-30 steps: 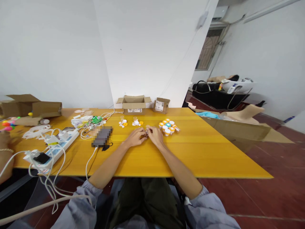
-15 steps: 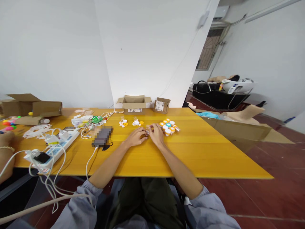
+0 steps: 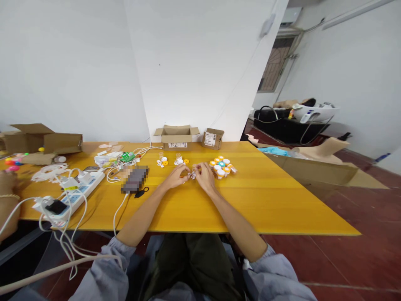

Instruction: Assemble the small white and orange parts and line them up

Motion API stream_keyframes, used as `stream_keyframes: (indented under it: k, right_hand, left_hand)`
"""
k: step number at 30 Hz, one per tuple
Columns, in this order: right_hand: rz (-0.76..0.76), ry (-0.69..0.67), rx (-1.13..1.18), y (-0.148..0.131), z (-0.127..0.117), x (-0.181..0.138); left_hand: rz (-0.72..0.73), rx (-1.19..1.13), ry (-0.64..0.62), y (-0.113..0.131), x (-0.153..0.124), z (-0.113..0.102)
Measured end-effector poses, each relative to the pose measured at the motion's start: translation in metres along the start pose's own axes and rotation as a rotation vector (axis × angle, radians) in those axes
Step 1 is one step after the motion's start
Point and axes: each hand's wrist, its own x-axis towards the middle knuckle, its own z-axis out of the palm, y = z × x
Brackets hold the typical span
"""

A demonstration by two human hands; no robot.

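Note:
Between my hands, small white pieces with dark marks [image 3: 192, 175] lie on the yellow-brown table [image 3: 250, 196]. My left hand [image 3: 177, 177] is at their left, its thumb and fingers apart; a bit of orange shows under its palm. From the right, my right hand [image 3: 205, 177] reaches over the pieces with fingers bent together at the tips; what they pinch is too small to make out. Just right of that hand stands a cluster of small jars with white, orange and teal lids [image 3: 221, 166]. Farther back are two little groups of white pieces [image 3: 161, 163] with orange lids [image 3: 186, 161].
An open cardboard box [image 3: 177, 138] and a smaller box [image 3: 213, 138] stand by the wall. Left lie a dark device on a cable [image 3: 134, 180], a power strip [image 3: 78, 194] and tangled white cables. Another person's arm [image 3: 8, 205] rests at the far left edge.
My left thumb and fingers have parted, and the small white pieces between my hands now show more plainly. My right hand has barely moved. The other person's hand at far left has shifted slightly.

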Motion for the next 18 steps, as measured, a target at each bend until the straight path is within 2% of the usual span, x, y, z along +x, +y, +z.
stream_keyframes:
  k: [6, 12, 18]
  right_hand:
    - [0.013, -0.028, 0.008, -0.006, -0.002, -0.001]
    - [-0.003, -0.026, 0.028, -0.008, -0.004, -0.001]
    - [-0.027, -0.05, 0.054, -0.009, -0.003, -0.001]
  left_hand:
    - [-0.057, 0.103, -0.101, -0.005, -0.008, -0.012]
    - [-0.145, 0.133, -0.079, -0.008, -0.007, -0.012]
    - [-0.153, 0.063, -0.04, -0.012, -0.004, -0.008]
